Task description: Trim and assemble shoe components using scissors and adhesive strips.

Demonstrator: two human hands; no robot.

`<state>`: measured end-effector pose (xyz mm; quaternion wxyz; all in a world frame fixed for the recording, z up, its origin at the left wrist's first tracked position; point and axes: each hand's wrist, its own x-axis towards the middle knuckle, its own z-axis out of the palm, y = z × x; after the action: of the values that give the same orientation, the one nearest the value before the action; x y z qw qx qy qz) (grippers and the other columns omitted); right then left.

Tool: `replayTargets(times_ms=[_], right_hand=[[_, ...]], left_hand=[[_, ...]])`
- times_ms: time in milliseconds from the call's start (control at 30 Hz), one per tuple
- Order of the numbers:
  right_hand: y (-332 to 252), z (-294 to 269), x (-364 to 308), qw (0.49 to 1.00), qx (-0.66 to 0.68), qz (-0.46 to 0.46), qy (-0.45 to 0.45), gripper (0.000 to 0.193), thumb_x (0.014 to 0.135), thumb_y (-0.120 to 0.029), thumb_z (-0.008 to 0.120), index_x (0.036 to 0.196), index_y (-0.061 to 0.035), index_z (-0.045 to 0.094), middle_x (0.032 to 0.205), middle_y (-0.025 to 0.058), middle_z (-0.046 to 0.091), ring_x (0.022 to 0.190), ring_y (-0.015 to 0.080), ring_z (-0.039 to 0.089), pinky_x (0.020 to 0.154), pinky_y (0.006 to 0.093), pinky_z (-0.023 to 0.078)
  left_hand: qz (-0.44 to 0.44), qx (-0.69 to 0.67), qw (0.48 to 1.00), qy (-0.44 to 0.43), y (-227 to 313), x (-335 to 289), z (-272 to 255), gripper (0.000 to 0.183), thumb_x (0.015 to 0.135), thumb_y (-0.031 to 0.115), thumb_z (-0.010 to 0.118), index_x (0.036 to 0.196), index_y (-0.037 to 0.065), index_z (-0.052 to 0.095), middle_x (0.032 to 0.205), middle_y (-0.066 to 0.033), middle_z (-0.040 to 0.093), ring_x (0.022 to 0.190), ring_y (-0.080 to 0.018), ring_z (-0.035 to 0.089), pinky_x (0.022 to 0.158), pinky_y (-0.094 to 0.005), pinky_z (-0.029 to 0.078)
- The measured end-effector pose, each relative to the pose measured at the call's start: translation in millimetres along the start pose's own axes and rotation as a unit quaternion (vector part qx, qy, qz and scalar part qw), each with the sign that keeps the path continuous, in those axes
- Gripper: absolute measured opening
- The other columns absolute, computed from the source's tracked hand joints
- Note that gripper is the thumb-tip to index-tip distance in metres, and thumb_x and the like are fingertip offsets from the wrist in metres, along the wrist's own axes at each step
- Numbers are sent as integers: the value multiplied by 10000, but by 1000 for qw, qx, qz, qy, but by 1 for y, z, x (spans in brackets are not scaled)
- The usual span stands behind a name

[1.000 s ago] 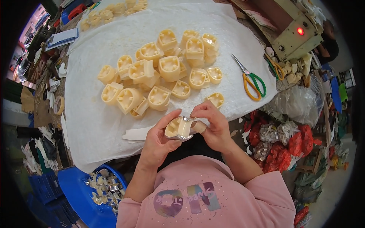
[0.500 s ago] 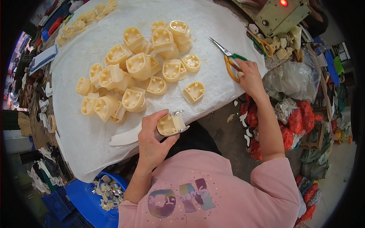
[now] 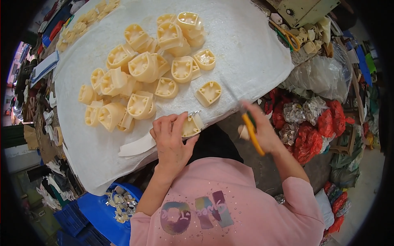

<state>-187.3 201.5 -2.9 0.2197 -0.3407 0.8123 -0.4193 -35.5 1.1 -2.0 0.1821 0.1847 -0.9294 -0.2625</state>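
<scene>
At the near edge of the table, my left hand point(image 3: 169, 141) is closed round a cream plastic shoe heel point(image 3: 190, 126), hollow side up, with a shiny silver covering around part of its outside. My right hand point(image 3: 264, 133) has scissors point(image 3: 253, 137) with orange and green handles in its grip; hand and blades are blurred by motion. The scissors' blades point up and left over the table edge, apart from the held heel. A lone cream heel point(image 3: 209, 93) lies just beyond, beside a heap of similar heels point(image 3: 143, 67). A white strip point(image 3: 137, 147) lies by my left hand.
White cloth covers the table point(image 3: 242, 37). A blue basin point(image 3: 96, 211) with silvery pieces stands below at the left. Red bags point(image 3: 305, 141) lie on the floor at the right, near clear plastic sheeting point(image 3: 324, 78). More scissors point(image 3: 292, 41) lie at the far right.
My right hand has lifted the scissors off the cloth and brought them toward me and the held heel. My left hand has shifted slightly right and up with the heel.
</scene>
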Motion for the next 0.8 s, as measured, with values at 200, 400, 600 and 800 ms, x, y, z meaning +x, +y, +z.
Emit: replayTargets(times_ms=[200, 400, 600, 800], right_hand=[[8, 7, -28, 961, 82, 78, -252, 490, 827, -221, 639, 1243, -36, 458, 979, 170, 623, 892, 316, 621, 779, 380, 467], [4, 14, -26, 943, 174, 76, -275, 412, 838, -184, 615, 1202, -46, 480, 914, 131, 612, 820, 274, 615, 753, 336, 469], [5, 26, -20, 924, 243, 75, -285, 374, 851, -163, 600, 1193, -54, 491, 962, 82, 606, 868, 198, 604, 772, 308, 461], [2, 32, -24, 908, 295, 114, -275, 349, 868, -150, 559, 1199, -56, 503, 944, 57, 598, 755, 135, 567, 687, 280, 454]], left_hand=[[15, 46, 998, -40, 0, 4, 1, 645, 552, 89, 797, 1154, 79, 567, 1036, -91, 524, 981, -274, 480, 845, -385, 347], [12, 46, 998, -40, 0, 6, 5, 637, 547, 62, 786, 1149, 69, 577, 1012, -91, 536, 963, -279, 490, 863, -390, 367], [9, 39, 999, -35, 0, 6, 6, 618, 549, 45, 775, 1136, 52, 584, 983, -101, 547, 944, -287, 491, 861, -384, 390], [8, 40, 999, -34, 1, 4, 4, 620, 542, 44, 773, 1134, 52, 588, 985, -103, 548, 933, -290, 493, 851, -389, 395]])
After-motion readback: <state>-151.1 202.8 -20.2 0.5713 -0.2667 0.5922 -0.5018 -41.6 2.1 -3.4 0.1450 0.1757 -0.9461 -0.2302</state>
